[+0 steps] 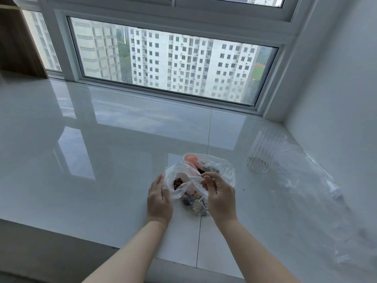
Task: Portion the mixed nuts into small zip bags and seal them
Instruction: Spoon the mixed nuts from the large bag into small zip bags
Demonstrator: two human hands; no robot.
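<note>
At desk (102, 160) centre, the small zip bag (173, 180) is gripped by the left hand (159, 199); a white spoon (183, 178) of nuts is pinched by the right hand (219, 193). Mixed nuts (196, 203) below are blurred behind plastic. A glass (265, 150) stands at two o'clock.

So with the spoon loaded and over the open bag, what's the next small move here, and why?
Probably tip the white spoon so its nuts drop into the small zip bag. The right hand pinches the spoon's handle, the bowl holds dark reddish nuts and sits at the bag's mouth, and the left hand holds that bag open. The bag is still unsealed.
</note>
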